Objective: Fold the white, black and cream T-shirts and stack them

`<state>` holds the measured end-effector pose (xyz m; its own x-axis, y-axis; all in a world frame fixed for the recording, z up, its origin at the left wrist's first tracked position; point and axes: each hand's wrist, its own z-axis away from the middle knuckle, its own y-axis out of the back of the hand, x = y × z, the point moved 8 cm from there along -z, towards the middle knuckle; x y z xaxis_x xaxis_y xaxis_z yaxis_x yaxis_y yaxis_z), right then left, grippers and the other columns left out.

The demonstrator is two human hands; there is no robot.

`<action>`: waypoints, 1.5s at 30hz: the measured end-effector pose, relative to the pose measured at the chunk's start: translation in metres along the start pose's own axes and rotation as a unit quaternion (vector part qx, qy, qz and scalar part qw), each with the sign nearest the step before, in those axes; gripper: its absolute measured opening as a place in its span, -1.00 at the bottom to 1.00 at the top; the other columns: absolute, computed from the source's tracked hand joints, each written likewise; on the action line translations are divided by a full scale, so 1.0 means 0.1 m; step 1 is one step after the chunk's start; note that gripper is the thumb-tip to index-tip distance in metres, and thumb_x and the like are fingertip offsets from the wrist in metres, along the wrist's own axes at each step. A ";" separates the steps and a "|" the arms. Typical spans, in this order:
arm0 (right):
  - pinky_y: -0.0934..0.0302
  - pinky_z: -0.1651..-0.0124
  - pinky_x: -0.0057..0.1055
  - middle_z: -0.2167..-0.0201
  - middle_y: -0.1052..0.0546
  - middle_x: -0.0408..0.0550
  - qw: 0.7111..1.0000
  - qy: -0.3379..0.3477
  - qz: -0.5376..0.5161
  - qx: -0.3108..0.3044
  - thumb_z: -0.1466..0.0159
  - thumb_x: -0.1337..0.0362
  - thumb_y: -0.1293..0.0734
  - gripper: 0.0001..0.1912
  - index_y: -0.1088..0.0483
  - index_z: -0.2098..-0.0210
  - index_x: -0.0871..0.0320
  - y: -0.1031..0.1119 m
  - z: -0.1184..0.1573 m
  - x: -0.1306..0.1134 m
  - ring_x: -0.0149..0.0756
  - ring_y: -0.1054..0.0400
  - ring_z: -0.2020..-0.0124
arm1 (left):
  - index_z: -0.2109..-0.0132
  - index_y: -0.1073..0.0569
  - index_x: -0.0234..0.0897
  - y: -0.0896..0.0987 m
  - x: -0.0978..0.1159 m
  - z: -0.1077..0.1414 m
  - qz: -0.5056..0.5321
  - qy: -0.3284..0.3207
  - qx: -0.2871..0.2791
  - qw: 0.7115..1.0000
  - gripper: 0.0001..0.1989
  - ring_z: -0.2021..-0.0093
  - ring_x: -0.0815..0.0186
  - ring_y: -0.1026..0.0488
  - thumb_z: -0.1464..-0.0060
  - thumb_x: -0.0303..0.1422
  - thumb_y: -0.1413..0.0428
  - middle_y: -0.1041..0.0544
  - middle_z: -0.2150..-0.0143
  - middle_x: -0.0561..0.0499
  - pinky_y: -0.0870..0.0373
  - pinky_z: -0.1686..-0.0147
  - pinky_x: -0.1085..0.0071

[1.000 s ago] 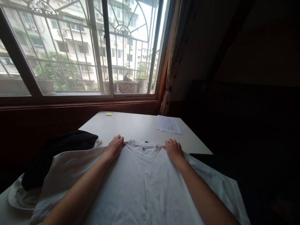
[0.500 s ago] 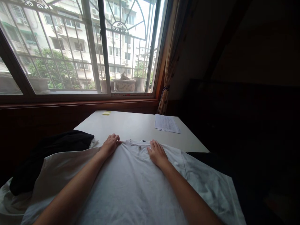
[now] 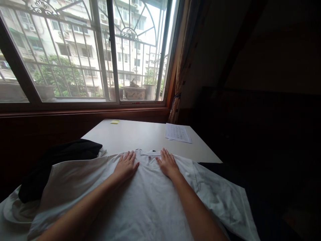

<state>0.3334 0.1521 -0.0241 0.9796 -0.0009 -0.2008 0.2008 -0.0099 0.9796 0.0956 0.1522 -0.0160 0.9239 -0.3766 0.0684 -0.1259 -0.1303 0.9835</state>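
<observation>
A white T-shirt (image 3: 147, 194) lies spread over the near part of the table, its neckline at the far side and its sleeves out to left and right. Flat on the cloth, just left of the neckline, rests my left hand (image 3: 126, 164), fingers stretched out. My right hand (image 3: 167, 163) lies likewise on the shirt, right of the neckline, fingers extended forward. Neither hand grips anything. The shirt's lower part runs out of view toward me, and my forearms cover some of it.
Dark clothing (image 3: 67, 157) is heaped at the left, with pale cloth (image 3: 17, 209) under it. On the white table (image 3: 140, 134) are a yellow sticky note (image 3: 115, 122) and printed sheets (image 3: 178, 133). A barred window (image 3: 82, 60) and a tied curtain (image 3: 178, 90) stand behind.
My left hand has let go of the shirt's edge beside the neckline and now lies flat, slightly nearer and to the right. My right hand has stayed nearly in place.
</observation>
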 end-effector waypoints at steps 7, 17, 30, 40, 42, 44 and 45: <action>0.41 -0.49 -0.16 -0.54 0.16 0.03 1.000 0.001 0.011 0.023 -0.47 -0.15 0.11 -0.18 0.13 -0.51 0.28 0.02 0.13 0.02 -0.21 0.30 -0.53 | -0.48 -0.09 -0.28 0.04 -0.21 0.18 0.005 -0.015 -0.022 1.000 -0.35 -0.52 0.06 0.09 -0.41 -0.04 0.22 0.00 -0.53 -0.13 0.14 -0.44 -0.04; -0.07 -0.28 -0.17 -0.30 -0.31 0.26 0.987 -0.043 0.050 0.147 -0.48 0.16 -0.03 -0.49 -0.34 -0.24 0.29 0.36 0.44 0.00 0.00 -0.16 -0.29 | -0.48 -0.08 -0.28 0.07 -0.22 0.32 -0.001 0.004 -0.031 1.000 -0.34 -0.53 0.07 0.11 -0.40 -0.04 0.24 0.02 -0.53 -0.13 0.18 -0.43 -0.13; 0.29 -0.46 -0.18 -0.48 -0.11 0.02 0.995 -0.054 0.043 0.068 -0.47 0.04 -0.02 -0.37 -0.13 -0.44 0.17 0.15 0.35 0.22 -0.15 0.10 -0.47 | -0.49 -0.07 -0.27 0.04 -0.33 0.22 -0.005 0.003 -0.039 0.999 -0.34 -0.53 0.07 0.12 -0.40 -0.03 0.23 0.05 -0.54 -0.13 0.18 -0.42 -0.10; 0.55 -0.45 0.03 -0.53 0.13 0.17 0.980 -0.146 0.055 0.127 -0.46 0.04 0.00 -0.31 -0.06 -0.46 0.27 0.26 0.42 0.37 0.03 0.39 -0.53 | -0.49 -0.06 -0.22 0.05 -0.38 0.17 -0.002 0.000 -0.040 0.999 -0.34 -0.53 0.06 0.13 -0.40 -0.02 0.24 0.06 -0.54 -0.11 0.15 -0.42 -0.10; 0.45 -0.45 0.05 -0.51 0.05 0.24 0.975 -0.180 0.051 0.118 -0.45 -0.01 -0.01 -0.28 -0.08 -0.45 0.28 0.23 0.43 0.45 0.08 0.28 -0.51 | -0.49 -0.06 -0.22 0.05 -0.38 0.18 -0.003 0.000 -0.037 0.999 -0.34 -0.53 0.06 0.13 -0.40 -0.03 0.24 0.05 -0.54 -0.11 0.16 -0.42 -0.11; 0.37 -0.44 0.05 -0.49 -0.01 0.27 0.977 -0.187 0.045 0.096 -0.45 -0.06 0.00 -0.26 -0.09 -0.45 0.29 0.19 0.39 0.52 0.08 0.19 -0.49 | -0.49 -0.06 -0.22 0.05 -0.37 0.18 -0.004 0.001 -0.038 0.999 -0.35 -0.53 0.05 0.13 -0.40 -0.03 0.24 0.06 -0.54 -0.11 0.17 -0.41 -0.13; 0.36 -0.44 0.04 -0.49 -0.01 0.26 0.979 -0.183 0.042 0.085 -0.45 -0.09 0.01 -0.24 -0.08 -0.45 0.27 0.17 0.37 0.56 0.07 0.18 -0.49 | -0.49 -0.06 -0.22 0.05 -0.37 0.18 -0.005 0.001 -0.039 0.999 -0.35 -0.53 0.05 0.13 -0.40 -0.03 0.24 0.06 -0.54 -0.12 0.18 -0.41 -0.13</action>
<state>0.3913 0.1150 -0.0187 0.9199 -0.3664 -0.1400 0.0855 -0.1610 0.9833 0.0539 0.1492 -0.0167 0.9259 -0.3732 0.0586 -0.0878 -0.0616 0.9942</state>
